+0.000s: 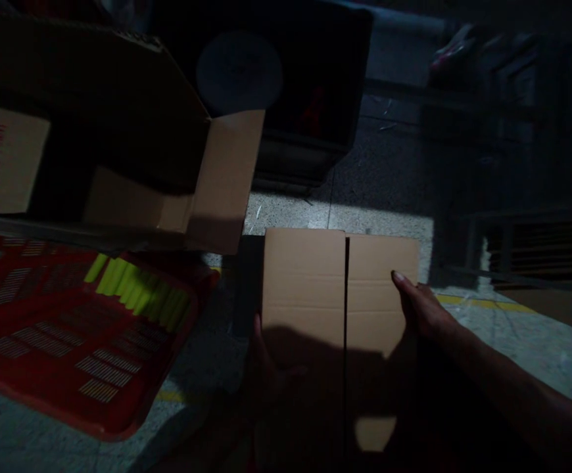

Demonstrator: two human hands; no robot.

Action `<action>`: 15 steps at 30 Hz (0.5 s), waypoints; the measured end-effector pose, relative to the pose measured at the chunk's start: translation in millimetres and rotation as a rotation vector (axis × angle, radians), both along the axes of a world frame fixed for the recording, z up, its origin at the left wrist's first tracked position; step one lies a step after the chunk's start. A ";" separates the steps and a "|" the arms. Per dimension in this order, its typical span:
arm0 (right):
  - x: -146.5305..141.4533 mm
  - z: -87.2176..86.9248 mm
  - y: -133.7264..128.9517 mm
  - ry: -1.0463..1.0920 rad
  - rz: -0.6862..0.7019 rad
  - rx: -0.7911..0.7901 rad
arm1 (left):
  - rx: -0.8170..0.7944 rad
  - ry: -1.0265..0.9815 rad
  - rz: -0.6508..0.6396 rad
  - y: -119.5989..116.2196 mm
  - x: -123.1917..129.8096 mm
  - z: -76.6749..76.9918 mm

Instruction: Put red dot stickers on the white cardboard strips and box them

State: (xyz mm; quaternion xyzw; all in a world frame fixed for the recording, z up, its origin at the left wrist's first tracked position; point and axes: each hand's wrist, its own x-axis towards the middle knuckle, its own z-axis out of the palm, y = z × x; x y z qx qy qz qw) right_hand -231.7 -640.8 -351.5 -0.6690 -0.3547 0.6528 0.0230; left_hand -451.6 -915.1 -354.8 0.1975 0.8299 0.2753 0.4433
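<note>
A brown cardboard box [304, 276] with two flaps meeting at a dark seam is held between my hands in the lower middle of the view. My right hand [425, 307] grips its right side, the thumb resting on the top flap. On the left side, my left hand [273, 368] lies against the box in deep shadow, with its thumb upright at the edge. The lower part of the box is dark.
To the left, a large open carton [227, 177] holds a smaller printed box [4, 157]. Below it, a red plastic basket [64, 355] contains yellow-green pieces [138, 289]. A dark crate [298, 154] stands behind. Stacked cardboard [545, 253] lies at right.
</note>
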 end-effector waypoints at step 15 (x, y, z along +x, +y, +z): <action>-1.6 -3.1 3.3 -0.086 -0.114 -0.049 | 0.238 0.195 -0.171 86.5 -48.5 -21.2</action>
